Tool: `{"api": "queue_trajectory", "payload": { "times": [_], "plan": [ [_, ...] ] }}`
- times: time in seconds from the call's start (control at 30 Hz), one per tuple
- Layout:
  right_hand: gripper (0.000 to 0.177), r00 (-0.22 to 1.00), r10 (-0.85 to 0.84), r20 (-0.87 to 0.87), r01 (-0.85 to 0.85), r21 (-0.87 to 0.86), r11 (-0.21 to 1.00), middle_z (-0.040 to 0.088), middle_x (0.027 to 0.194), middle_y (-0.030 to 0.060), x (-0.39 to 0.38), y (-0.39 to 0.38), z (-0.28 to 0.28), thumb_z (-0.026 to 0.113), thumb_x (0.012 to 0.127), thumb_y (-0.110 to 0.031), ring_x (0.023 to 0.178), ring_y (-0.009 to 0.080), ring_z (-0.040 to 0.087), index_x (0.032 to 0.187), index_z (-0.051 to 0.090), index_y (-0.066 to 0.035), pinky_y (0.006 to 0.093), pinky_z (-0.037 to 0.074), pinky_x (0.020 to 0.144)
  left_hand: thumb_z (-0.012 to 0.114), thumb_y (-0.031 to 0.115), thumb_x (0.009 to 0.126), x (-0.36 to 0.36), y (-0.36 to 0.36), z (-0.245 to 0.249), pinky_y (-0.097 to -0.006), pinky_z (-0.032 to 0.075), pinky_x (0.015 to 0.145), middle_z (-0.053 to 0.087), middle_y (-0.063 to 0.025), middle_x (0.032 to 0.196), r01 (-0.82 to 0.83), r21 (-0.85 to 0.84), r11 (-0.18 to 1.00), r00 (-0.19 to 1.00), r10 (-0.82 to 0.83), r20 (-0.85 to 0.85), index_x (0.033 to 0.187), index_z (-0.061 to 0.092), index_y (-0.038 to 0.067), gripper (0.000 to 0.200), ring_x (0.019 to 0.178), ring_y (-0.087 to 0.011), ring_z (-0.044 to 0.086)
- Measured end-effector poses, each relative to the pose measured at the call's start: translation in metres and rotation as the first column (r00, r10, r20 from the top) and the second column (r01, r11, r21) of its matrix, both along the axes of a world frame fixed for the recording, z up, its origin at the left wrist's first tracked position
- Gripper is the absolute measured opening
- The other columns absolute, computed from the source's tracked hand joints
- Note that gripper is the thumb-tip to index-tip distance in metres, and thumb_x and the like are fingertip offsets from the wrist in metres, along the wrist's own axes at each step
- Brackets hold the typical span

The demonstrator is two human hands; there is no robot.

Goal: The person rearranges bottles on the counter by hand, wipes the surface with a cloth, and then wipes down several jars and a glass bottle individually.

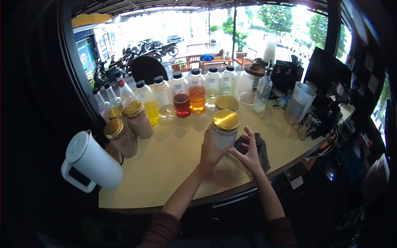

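Note:
A clear jar with a gold lid (225, 129) stands near the middle of the tan counter (165, 173). My left hand (211, 151) wraps its left side from behind. My right hand (249, 153) rests with spread fingers on a dark cloth (260, 151), which is pressed against the jar's lower right side. Behind it stands a second gold-lidded jar (227, 103).
A row of capped bottles with red (181, 100), orange (197, 96) and yellow (148, 103) liquids lines the back. Gold-lidded jars (138, 119) stand at left, a white pitcher (93, 162) at the left edge. A clear measuring jug (299, 103), metal cup (308, 125) and dark machines sit at right.

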State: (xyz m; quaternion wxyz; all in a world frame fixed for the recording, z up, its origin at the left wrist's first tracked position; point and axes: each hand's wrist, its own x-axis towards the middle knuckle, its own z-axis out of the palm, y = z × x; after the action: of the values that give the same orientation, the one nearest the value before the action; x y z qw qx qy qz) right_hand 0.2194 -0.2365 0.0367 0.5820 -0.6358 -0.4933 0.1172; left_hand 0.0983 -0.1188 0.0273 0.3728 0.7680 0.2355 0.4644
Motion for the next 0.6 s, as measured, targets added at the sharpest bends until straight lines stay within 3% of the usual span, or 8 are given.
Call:
{"api": "queue_trajectory", "payload": {
  "times": [0.2,0.27,0.3,0.37,0.4,0.47,0.5,0.6],
  "plan": [
    [0.115,0.976,0.184,-0.117,-0.197,-0.118,0.973,0.029,0.146,0.0178,-0.011,0.026,-0.009,0.087,0.062,-0.029,0.134,0.0326,0.033,0.148,0.013,-0.008,0.0452,0.033,0.105,0.086,0.019,0.06,-0.032,0.0,0.014,-0.0415,0.047,0.094,0.047,-0.0197,0.126,-0.054,-0.029,0.998,0.998,0.055,0.037,0.138,0.028,0.004,0.098,0.115,-0.034,0.052],
    [0.115,0.895,0.425,-0.136,-0.42,0.067,0.905,0.029,0.145,0.0179,-0.025,0.04,-0.007,0.087,0.063,-0.026,0.134,0.0315,0.033,0.148,0.012,-0.008,0.0457,0.03,0.108,0.086,0.019,0.06,-0.057,0.0,0.024,-0.0415,0.048,0.093,0.046,-0.0194,0.126,-0.093,-0.018,0.995,0.996,0.093,0.011,0.138,0.027,0.004,0.099,0.115,-0.0337,0.053],
    [0.115,0.887,0.44,-0.137,-0.435,0.07,0.898,0.029,0.145,0.0179,-0.034,0.048,-0.004,0.087,0.063,-0.026,0.134,0.0315,0.033,0.148,0.012,-0.008,0.0457,0.03,0.108,0.086,0.019,0.06,-0.071,0.002,0.029,-0.0416,0.048,0.092,0.046,-0.019,0.126,-0.112,-0.006,0.994,0.994,0.112,-0.011,0.138,0.027,0.005,0.099,0.115,-0.0335,0.053],
    [0.108,0.897,0.429,0.11,-0.434,0.025,0.901,0.035,0.141,0.0162,-0.058,0.066,0.002,0.087,0.063,-0.022,0.131,0.0288,0.036,0.145,0.019,-0.005,0.0431,0.036,0.105,0.086,0.019,0.06,-0.097,0.008,0.036,-0.0413,0.049,0.091,0.046,-0.0188,0.127,-0.175,0.004,0.985,0.985,0.175,-0.008,0.138,0.027,0.005,0.099,0.115,-0.0332,0.053],
    [0.108,0.891,0.441,0.108,-0.447,0.029,0.894,0.035,0.141,0.0162,-0.072,0.077,0.005,0.087,0.063,-0.022,0.131,0.0288,0.036,0.145,0.019,-0.005,0.0431,0.036,0.105,0.086,0.019,0.06,-0.111,0.013,0.039,-0.0409,0.05,0.09,0.045,-0.0186,0.127,-0.22,0.011,0.975,0.975,0.22,-0.001,0.138,0.027,0.005,0.099,0.115,-0.033,0.053],
    [0.098,0.876,0.48,-0.038,-0.476,0.083,0.875,0.041,0.135,0.0149,-0.101,0.104,0.007,0.086,0.063,-0.02,0.127,0.0268,0.041,0.139,0.026,-0.003,0.0394,0.044,0.098,0.084,0.02,0.063,-0.142,0.025,0.043,-0.042,0.047,0.094,0.042,-0.0198,0.13,-0.216,0.009,0.976,0.976,0.216,-0.035,0.141,0.023,0.005,0.1,0.118,-0.0336,0.05],
    [0.092,0.874,0.485,0.004,-0.481,0.144,0.865,0.044,0.131,0.0143,-0.117,0.118,0.007,0.086,0.062,-0.018,0.121,0.0255,0.047,0.134,0.031,-0.002,0.0383,0.049,0.091,0.082,0.023,0.065,-0.156,0.034,0.042,-0.043,0.044,0.097,0.04,-0.022,0.132,-0.229,0.12,0.966,0.972,0.233,-0.022,0.142,0.02,0.003,0.101,0.121,-0.0351,0.047],
    [0.092,0.856,0.516,-0.008,-0.503,0.211,0.838,0.046,0.129,0.0155,-0.164,0.156,0.003,0.086,0.061,-0.018,0.116,0.0263,0.049,0.134,0.032,-0.002,0.0397,0.047,0.093,0.077,0.029,0.072,-0.194,0.052,0.028,-0.0446,0.032,0.107,0.033,-0.029,0.138,-0.301,0.288,0.909,0.951,0.31,0.014,0.145,0.01,-0.004,0.104,0.13,-0.0391,0.037]
  ]
}}
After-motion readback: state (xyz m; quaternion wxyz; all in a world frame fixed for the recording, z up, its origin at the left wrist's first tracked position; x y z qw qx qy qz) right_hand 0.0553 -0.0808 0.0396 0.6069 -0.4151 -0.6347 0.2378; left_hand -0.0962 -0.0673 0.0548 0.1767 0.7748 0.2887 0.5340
